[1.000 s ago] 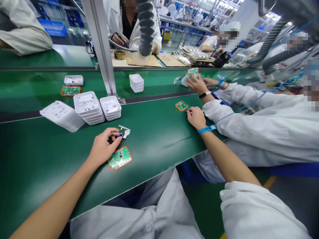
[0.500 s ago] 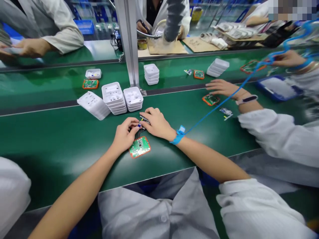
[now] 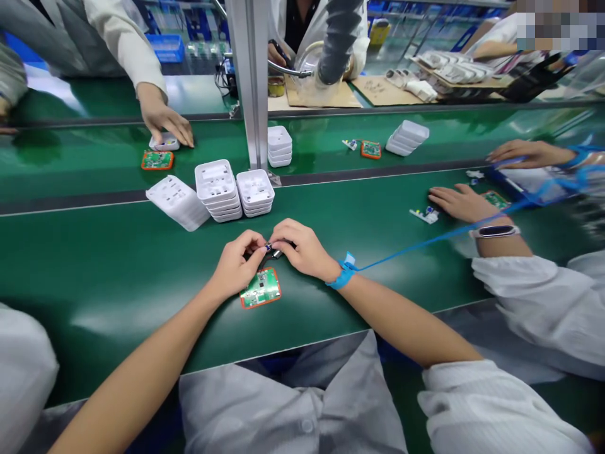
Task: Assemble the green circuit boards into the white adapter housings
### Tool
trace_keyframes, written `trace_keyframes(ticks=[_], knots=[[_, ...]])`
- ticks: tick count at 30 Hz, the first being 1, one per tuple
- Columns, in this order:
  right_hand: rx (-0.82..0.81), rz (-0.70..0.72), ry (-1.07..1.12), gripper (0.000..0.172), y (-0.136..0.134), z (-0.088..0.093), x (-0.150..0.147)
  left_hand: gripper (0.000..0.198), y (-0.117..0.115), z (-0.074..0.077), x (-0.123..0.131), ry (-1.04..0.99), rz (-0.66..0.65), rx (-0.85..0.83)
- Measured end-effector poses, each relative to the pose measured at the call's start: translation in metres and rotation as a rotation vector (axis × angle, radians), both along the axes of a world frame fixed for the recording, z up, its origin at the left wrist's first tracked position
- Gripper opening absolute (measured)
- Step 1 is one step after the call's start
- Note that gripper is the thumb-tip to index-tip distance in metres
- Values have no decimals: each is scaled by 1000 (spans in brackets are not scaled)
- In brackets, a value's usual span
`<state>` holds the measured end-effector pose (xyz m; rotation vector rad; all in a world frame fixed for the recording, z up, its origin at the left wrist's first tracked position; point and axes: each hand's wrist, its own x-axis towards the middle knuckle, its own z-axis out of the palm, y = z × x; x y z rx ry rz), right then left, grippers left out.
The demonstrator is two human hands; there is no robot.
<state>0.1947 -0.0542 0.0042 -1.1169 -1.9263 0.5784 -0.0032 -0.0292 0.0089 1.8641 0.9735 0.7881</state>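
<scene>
My left hand (image 3: 239,260) and my right hand (image 3: 305,250) meet over the green work surface, their fingers pinched on a small part with a blue piece (image 3: 268,246). Its exact kind is mostly hidden by the fingertips. Dark wires (image 3: 267,258) run from it toward a green circuit board (image 3: 261,287) with an orange-red edge. The board lies flat just below my hands, close to the left palm. Around my right wrist is a blue wrist strap (image 3: 344,273) with a blue cord. Beyond my hands stand stacks of white plastic housings (image 3: 217,189).
A metal post (image 3: 254,94) rises behind the stacks. A co-worker's hand (image 3: 460,203) rests at right near a small white part (image 3: 425,215) and a blue tray (image 3: 520,180). Across the line, another person's hand (image 3: 165,120) touches a white housing beside a circuit board (image 3: 157,160).
My right hand's fingers have drawn in to pinch beside the left. The co-worker's hand at right has moved right, with the board there. Across the line, a person has reached onto the white housing.
</scene>
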Motion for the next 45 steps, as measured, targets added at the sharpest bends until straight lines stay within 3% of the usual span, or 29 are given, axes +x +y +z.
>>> trace_keyframes(ticks=[8, 15, 20, 25, 31, 37, 45], knots=[[106, -9, -45, 19, 1, -9, 1, 13, 3, 2, -6, 24, -88, -50], [300, 138, -204, 23, 2, -3, 3, 4, 3, 0, -7, -35, -147, -158], [308, 53, -490, 29, -9, 11, 3, 8, -1, 2, -1, 16, -73, -36], [316, 23, -589, 30, -12, 15, 1, 15, -9, 3, 9, 130, 9, 84], [185, 44, -546, 26, -9, 13, 1, 17, -13, 4, 14, 196, 63, 125], [-1, 104, -184, 13, -6, 15, 14, 13, -13, 9, 13, 182, 92, 75], [21, 66, -145, 16, -8, 13, 3, 19, -15, 3, 16, 243, 134, 112]])
